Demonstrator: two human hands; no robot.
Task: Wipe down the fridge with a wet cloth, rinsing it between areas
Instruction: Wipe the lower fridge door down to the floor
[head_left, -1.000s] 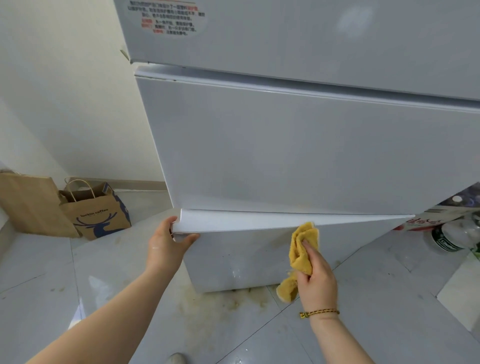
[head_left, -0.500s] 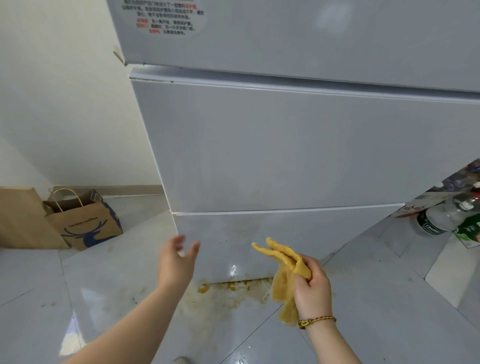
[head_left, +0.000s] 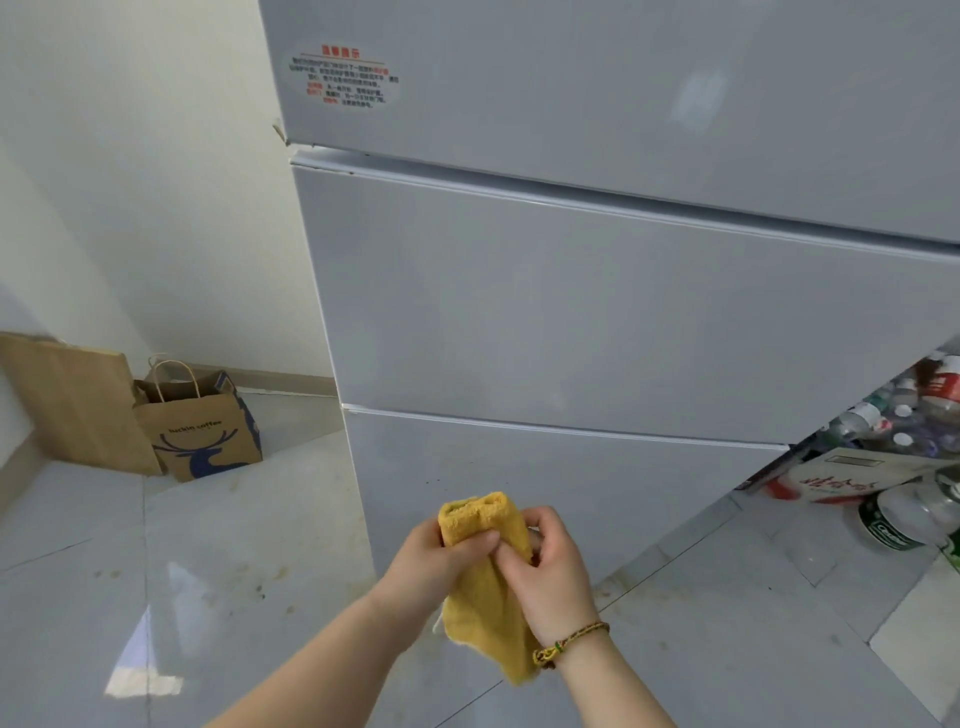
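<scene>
Yellow cloth (head_left: 485, 577) gripped by both hands, left hand (head_left: 434, 564) and right hand (head_left: 553, 577) curled round it (likely refolding), clear of the fridge (head_left: 571, 312).

Cream wall (head_left: 130, 182) left. Glossy grey tile floor (head_left: 218, 530), brown spots. Paper bags (head_left: 202, 436) in corner. Bottles (head_left: 904, 415) right.

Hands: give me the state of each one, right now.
Left hand: closed, gripping the yellow cloth near its top.
Right hand: closed, pinching the same cloth.
</scene>
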